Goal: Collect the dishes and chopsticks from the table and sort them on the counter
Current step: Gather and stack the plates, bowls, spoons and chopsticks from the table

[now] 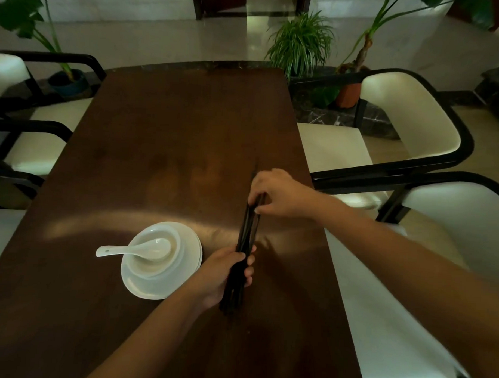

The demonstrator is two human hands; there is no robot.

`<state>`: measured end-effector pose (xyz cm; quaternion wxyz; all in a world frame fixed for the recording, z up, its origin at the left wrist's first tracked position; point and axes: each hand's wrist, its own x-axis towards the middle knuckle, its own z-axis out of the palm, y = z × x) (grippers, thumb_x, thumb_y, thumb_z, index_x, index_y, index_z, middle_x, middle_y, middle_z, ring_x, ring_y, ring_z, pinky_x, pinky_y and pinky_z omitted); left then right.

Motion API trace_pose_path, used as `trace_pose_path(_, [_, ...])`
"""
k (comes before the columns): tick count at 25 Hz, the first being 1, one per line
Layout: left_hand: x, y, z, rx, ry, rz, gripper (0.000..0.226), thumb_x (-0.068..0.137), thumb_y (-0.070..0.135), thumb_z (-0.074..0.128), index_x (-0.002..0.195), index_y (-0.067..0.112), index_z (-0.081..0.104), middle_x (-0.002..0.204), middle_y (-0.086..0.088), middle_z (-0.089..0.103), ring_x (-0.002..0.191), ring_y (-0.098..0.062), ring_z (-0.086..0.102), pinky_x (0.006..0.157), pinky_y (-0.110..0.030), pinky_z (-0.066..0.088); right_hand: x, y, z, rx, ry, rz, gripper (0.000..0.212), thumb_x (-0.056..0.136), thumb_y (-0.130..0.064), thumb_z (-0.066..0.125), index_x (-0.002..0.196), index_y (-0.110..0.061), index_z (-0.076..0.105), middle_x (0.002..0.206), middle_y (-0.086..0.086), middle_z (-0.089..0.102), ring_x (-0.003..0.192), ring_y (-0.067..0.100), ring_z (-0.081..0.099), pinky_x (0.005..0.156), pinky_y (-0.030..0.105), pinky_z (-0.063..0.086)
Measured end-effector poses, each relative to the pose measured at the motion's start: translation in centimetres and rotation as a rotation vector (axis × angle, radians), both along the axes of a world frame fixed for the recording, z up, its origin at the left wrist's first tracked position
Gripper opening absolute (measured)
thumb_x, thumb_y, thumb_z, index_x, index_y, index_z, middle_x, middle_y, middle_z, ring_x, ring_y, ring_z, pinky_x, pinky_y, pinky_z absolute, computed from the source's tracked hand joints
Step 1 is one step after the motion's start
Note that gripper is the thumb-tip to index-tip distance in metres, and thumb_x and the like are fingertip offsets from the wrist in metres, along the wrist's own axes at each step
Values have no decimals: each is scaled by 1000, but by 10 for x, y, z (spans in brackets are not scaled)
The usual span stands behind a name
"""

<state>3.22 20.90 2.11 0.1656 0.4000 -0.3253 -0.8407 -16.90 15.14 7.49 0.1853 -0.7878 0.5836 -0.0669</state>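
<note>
A bundle of several dark chopsticks (pixel 248 228) runs lengthwise over the near right part of the brown table (pixel 170 146). My left hand (pixel 225 275) grips the near end of the bundle. My right hand (pixel 276 194) pinches its far end. To the left of my left hand stands a white bowl (pixel 155 249) on a stack of white plates (pixel 154 287). A white spoon (pixel 133 249) lies in the bowl with its handle sticking out to the left.
White chairs with black frames line both sides, two on the right (pixel 408 132) and more on the left (pixel 32 141). Potted plants (pixel 301 43) stand on the pale floor beyond the table's far end.
</note>
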Motion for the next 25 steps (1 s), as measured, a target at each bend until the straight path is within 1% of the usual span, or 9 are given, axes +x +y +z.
trace_pose_path(2, [5, -5, 2, 47, 88, 55, 23, 95, 7, 35, 101, 8, 58, 68, 0, 57, 55, -10, 51, 56, -23, 49, 10, 23, -22, -179, -291, -456, 39, 83, -35, 63, 118, -20, 56, 118, 0, 52, 106, 12, 49, 93, 27, 37])
trace_pose_path(3, [7, -7, 2, 47, 105, 62, 24, 95, 7, 36, 100, 8, 59, 67, 0, 57, 54, -10, 51, 55, -23, 49, 18, 35, -31, 4, -559, -660, 47, 85, -40, 59, 126, -18, 50, 119, 2, 52, 99, 13, 52, 85, 25, 42])
trace_pose_path(5, [10, -9, 3, 31, 103, 25, 23, 95, 6, 37, 100, 8, 59, 68, 0, 57, 55, -10, 52, 55, -23, 49, 37, 51, -44, 552, -1172, -751, 50, 90, -42, 51, 126, -8, 49, 107, 7, 63, 69, 11, 55, 61, 22, 43])
trace_pose_path(7, [10, -9, 5, 9, 95, -72, 23, 95, 6, 37, 103, 9, 58, 70, 0, 58, 57, -11, 52, 56, -24, 49, 45, 54, -48, 679, -1399, -702, 39, 94, -34, 49, 116, -3, 54, 85, 5, 66, 48, 6, 46, 44, 17, 36])
trace_pose_path(10, [10, -9, 6, 25, 149, -170, 24, 93, 8, 41, 106, 10, 61, 75, 0, 57, 62, -12, 53, 61, -25, 50, 50, 48, -39, 518, -1373, -659, 14, 95, -21, 47, 100, -11, 56, 81, 6, 65, 38, 3, 42, 37, 13, 34])
trace_pose_path(14, [12, -7, -5, 100, 195, -102, 34, 89, 27, 51, 113, 7, 64, 85, -4, 67, 73, -16, 64, 72, -32, 55, 53, 51, -24, 337, -1189, -693, 20, 97, -21, 41, 80, -14, 49, 69, 4, 59, 46, 7, 49, 47, 19, 40])
trace_pose_path(19, [18, 17, -26, 359, 369, 276, 64, 89, 54, 34, 127, 7, 54, 121, -17, 64, 110, -30, 62, 89, -41, 48, 47, 51, 19, -72, -1195, -704, 14, 97, -26, 40, 90, -18, 49, 62, -5, 61, 59, 2, 59, 57, 14, 49])
trace_pose_path(22, [8, 21, -21, 463, 556, 543, 58, 93, 48, 36, 126, 3, 51, 125, -21, 60, 116, -33, 58, 96, -46, 48, 63, 56, 37, -249, -1034, -614, 18, 96, -25, 40, 84, -21, 52, 64, -9, 58, 60, -5, 59, 56, 6, 46])
trace_pose_path(25, [0, 15, -8, 486, 590, 629, 52, 95, 37, 37, 123, -4, 52, 123, -26, 60, 114, -35, 59, 97, -45, 47, 76, 63, 44, -296, -871, -569, 26, 95, -25, 43, 73, -22, 57, 71, -14, 55, 70, -10, 58, 60, 3, 45])
